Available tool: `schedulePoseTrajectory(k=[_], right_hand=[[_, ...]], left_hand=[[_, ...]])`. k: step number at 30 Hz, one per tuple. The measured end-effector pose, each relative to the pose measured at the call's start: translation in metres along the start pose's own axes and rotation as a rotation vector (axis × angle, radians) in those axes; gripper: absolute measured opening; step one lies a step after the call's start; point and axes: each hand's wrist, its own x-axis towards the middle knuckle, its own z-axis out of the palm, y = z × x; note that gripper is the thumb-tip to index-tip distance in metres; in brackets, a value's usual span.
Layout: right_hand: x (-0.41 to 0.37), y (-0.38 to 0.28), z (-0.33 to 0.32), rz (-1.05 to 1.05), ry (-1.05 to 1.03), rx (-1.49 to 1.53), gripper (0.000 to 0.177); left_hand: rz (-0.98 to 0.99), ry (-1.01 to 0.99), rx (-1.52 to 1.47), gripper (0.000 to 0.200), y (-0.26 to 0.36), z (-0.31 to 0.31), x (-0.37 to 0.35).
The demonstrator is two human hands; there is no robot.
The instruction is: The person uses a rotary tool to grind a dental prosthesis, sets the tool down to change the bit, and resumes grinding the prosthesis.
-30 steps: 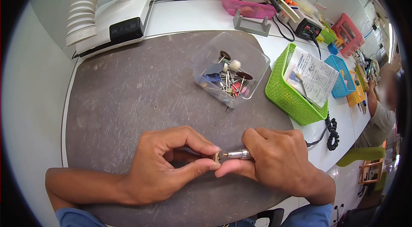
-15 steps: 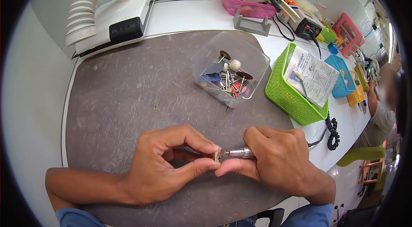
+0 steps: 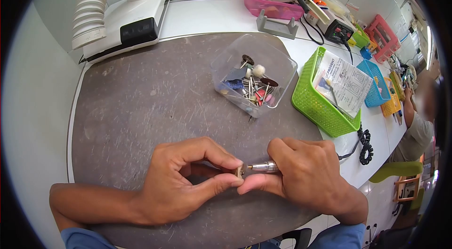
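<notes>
Between thumb and fingertips, my left hand pinches a small beige piece, mostly covered by the fingers; its exact kind I cannot tell. My right hand is wrapped around a silver rotary handpiece, whose tip points left at the piece. A thin disc-like bit shows at the tip, right beside the piece. The right thumb stretches out below the handpiece and meets the left thumb's tip. Beyond the hands, a clear plastic container holds mounted burs, discs and a white polishing tip.
A green basket with a printed paper stands at the right. At the back left is a white extractor with a ribbed hose. A pink basket, a grey stand and a control box line the back. Another person sits far right.
The small piece has turned slightly in the left fingers, and the handpiece tip sits a touch differently against it. Both hands keep their grip and place.
</notes>
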Motion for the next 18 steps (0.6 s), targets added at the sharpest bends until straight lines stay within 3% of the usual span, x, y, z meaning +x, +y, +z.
schedulePoseTrajectory(k=[18], right_hand=[[0.0003,-0.0018,-0.0011,-0.001,-0.014,-0.009,0.064]], left_hand=[[-0.006,0.006,0.009,0.017,0.0006,-0.0002,0.0001]])
